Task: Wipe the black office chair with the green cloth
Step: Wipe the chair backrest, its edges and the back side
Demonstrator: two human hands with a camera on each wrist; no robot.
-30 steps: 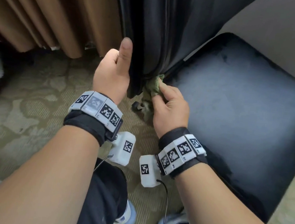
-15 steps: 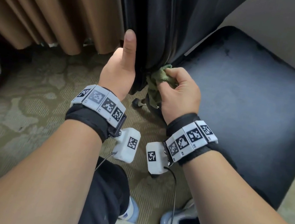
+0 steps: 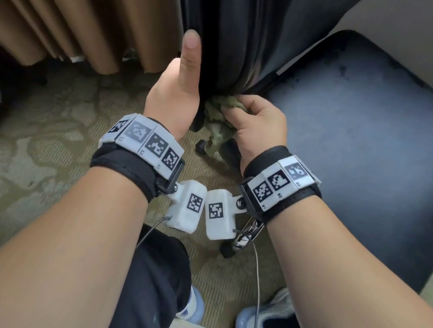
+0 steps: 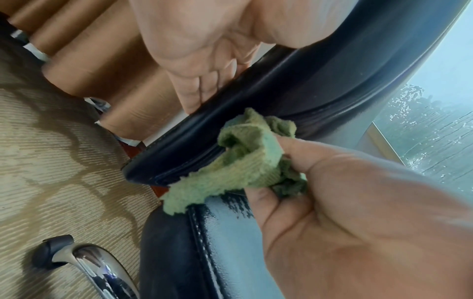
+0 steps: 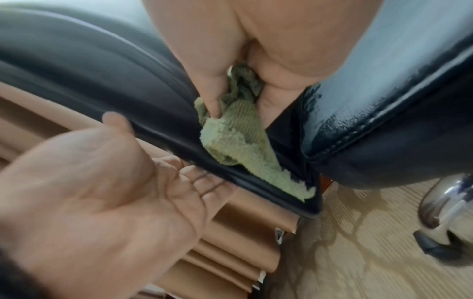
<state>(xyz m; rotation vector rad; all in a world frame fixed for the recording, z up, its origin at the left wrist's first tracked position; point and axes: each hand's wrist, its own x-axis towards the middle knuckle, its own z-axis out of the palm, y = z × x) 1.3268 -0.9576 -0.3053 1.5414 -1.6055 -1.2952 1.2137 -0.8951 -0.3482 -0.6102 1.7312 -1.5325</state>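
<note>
The black office chair shows its backrest (image 3: 241, 31) upright and its worn seat (image 3: 360, 142) to the right. My right hand (image 3: 258, 122) grips the bunched green cloth (image 3: 217, 110) and presses it to the backrest's lower corner, just above the seat's rear edge. In the wrist views the cloth (image 4: 245, 159) (image 5: 235, 139) lies against the backrest's piped edge, with a tail hanging over the gap. My left hand (image 3: 175, 97) steadies the backrest's left edge: the thumb lies straight up the front and the straight fingers (image 5: 199, 178) rest behind it.
Tan curtains (image 3: 79, 8) hang close behind the chair on the left. Patterned carpet (image 3: 34, 164) covers the floor. A chrome base leg (image 4: 97, 269) with a black caster (image 3: 201, 146) sticks out under the seat. My shoes (image 3: 262, 320) stand near the chair's front.
My right hand has turned knuckles-up over the cloth and shifted slightly at the backrest's lower corner. The left hand keeps its place on the edge.
</note>
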